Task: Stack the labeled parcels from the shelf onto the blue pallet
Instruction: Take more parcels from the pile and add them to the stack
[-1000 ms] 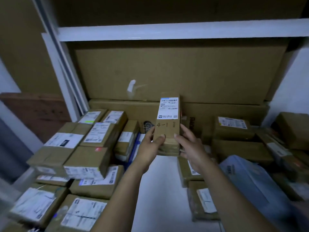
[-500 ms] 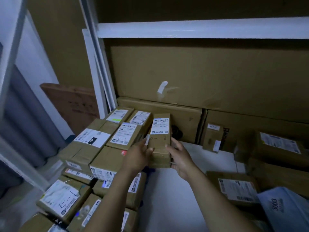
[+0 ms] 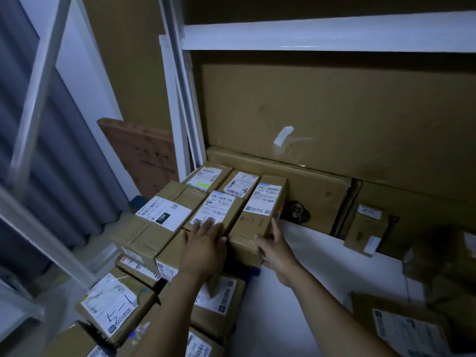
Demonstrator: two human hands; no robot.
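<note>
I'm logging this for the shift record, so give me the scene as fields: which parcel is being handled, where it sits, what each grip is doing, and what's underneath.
parcel handled: 4-1 parcel, lying flat, label up
position: right end of the stack's top layer, beside the neighbouring parcel
left grip: fingers straight, resting on the neighbouring parcel
right grip: holds the 4-1 parcel's near right corner
blue pallet: apparently the blue edge showing under the stack
shelf: white board to the right, more parcels on it

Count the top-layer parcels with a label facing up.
5: two back parcels, a large parcel at left, a parcel under the left hand, and the 4-1 parcel in the right hand. Others may be hidden.
</note>
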